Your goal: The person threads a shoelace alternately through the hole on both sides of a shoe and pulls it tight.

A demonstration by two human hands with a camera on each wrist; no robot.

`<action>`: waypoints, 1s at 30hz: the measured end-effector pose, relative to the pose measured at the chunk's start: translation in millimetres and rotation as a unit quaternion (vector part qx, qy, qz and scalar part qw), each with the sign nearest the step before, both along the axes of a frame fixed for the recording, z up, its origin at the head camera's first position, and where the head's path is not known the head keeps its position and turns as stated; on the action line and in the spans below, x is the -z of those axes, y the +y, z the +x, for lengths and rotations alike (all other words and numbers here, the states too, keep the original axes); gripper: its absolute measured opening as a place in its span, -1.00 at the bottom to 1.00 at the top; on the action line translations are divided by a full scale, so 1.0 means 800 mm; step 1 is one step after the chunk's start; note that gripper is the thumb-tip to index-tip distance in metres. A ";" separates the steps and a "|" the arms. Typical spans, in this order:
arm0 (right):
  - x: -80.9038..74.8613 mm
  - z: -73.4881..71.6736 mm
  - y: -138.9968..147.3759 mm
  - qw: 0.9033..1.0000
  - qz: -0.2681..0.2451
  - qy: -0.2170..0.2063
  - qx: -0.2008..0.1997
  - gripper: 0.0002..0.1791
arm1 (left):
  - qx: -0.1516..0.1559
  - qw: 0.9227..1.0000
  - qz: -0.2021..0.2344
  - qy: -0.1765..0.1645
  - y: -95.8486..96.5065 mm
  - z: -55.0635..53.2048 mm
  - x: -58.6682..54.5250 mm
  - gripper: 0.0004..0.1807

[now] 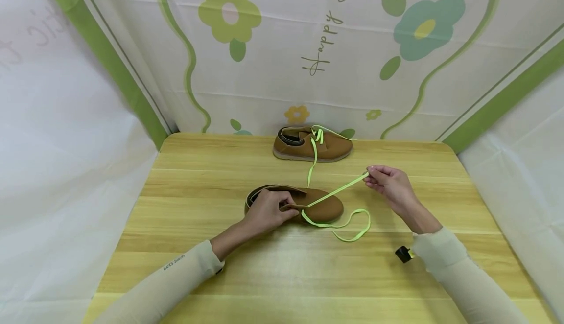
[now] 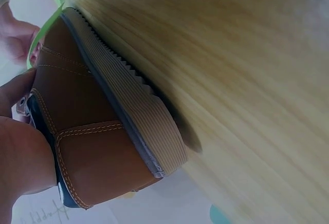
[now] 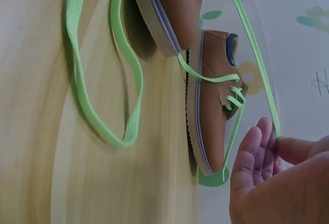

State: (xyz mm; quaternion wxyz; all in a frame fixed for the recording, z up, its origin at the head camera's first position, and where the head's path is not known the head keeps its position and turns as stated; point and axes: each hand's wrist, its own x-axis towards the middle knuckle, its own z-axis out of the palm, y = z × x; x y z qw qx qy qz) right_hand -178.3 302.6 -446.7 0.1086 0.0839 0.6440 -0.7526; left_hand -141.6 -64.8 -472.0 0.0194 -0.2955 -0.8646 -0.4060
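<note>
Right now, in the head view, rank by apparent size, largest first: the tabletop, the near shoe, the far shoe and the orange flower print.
1. Tabletop
2. Near shoe and far shoe, unranked: the near one looks longer, but its nearness makes that unsure
3. Orange flower print

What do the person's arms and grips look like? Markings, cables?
Left sleeve and right sleeve: long, pale beige-grey. Dark lettering on the left. Small black block with a yellow patch by the right cuff; dark bit under the left cuff. Left grip and right grip: bare hands, no gloves. No cables visible.
</note>
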 end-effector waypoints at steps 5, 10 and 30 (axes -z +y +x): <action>-0.002 -0.001 0.014 1.000 -0.019 -0.015 0.019 -0.87 | 0.001 1.000 -0.005 0.001 0.000 0.000 -0.001 -0.85; -0.001 -0.001 0.023 0.998 -0.051 -0.025 0.028 -0.87 | 0.001 1.000 -0.009 0.007 0.001 0.000 -0.002 -0.84; -0.002 0.000 0.010 1.000 -0.017 0.008 -0.001 -0.86 | -0.026 0.992 0.111 0.055 -0.004 -0.017 -0.021 -0.84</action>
